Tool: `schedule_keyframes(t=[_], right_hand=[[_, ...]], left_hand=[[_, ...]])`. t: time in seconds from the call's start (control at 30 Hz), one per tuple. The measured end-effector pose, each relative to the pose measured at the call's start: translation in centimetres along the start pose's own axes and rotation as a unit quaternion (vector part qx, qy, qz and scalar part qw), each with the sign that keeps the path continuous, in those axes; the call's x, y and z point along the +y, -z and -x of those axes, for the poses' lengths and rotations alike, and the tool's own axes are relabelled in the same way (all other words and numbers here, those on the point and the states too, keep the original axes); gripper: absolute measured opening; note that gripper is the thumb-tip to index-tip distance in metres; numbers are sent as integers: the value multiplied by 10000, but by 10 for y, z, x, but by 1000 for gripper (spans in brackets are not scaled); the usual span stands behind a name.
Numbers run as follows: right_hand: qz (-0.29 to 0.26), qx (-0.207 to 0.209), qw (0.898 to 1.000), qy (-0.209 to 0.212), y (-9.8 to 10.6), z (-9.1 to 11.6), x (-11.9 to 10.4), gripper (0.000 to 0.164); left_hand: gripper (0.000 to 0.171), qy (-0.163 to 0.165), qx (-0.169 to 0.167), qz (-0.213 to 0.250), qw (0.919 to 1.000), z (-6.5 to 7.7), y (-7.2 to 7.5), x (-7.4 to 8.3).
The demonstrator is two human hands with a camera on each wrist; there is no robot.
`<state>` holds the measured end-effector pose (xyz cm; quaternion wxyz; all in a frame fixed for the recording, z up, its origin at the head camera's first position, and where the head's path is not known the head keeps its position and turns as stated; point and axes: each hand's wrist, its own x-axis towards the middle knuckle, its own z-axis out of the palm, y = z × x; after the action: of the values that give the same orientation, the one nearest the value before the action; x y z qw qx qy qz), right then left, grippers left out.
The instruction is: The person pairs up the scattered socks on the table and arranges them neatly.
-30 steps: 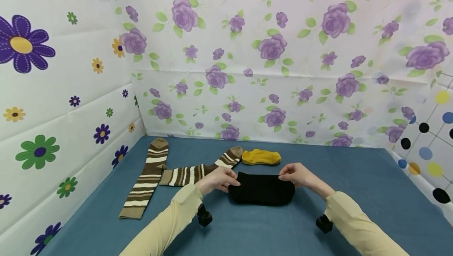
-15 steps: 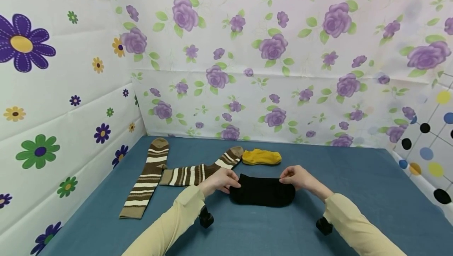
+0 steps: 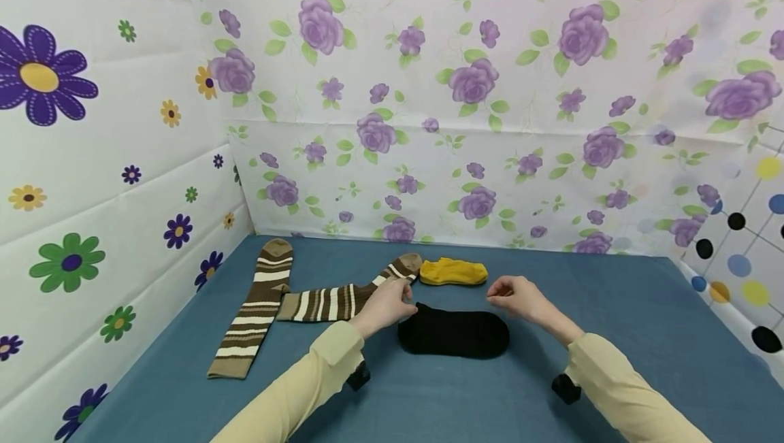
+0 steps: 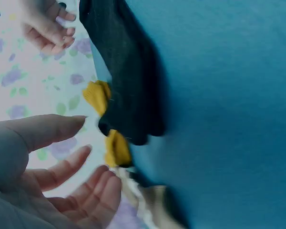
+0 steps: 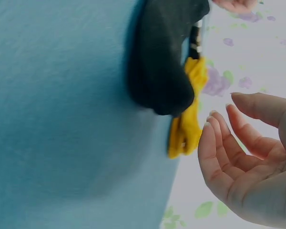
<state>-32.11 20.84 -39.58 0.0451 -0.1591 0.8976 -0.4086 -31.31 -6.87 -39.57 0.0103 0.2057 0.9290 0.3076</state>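
A black sock (image 3: 454,334) lies flat on the blue cloth, its long side running left to right. My left hand (image 3: 387,303) hovers at its upper left corner; in the left wrist view the thumb and fingers are spread apart with nothing between them. Off the sock's upper right end is my right hand (image 3: 519,297), its fingers loosely bent and holding nothing in the right wrist view. Behind the black sock lies a yellow sock (image 3: 453,272). Close behind my left hand is a brown striped sock (image 3: 327,302), partly hidden by that hand.
Another striped sock (image 3: 252,310) lies at the left, touching the first one. The blue cloth (image 3: 618,334) covers the table. A flowered sheet (image 3: 429,89) stands along the back, with printed sheets at both sides. Each wrist carries a small black camera.
Both hands pinched the top edge of the black sock earlier and have let go. They have lifted slightly away from it, and the sock stays in nearly the same place.
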Motion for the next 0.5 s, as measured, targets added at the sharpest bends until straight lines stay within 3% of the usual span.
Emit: schedule_keyframes(t=[0.17, 0.5], right_hand=[[301, -12, 9984, 481, 0, 4, -15, 9], [1155, -192, 9891, 889, -13, 10, -26, 13]], left_hand=[[11, -374, 95, -848, 9956, 1, 0, 20], [14, -916, -144, -1378, 9861, 5, -7, 35]])
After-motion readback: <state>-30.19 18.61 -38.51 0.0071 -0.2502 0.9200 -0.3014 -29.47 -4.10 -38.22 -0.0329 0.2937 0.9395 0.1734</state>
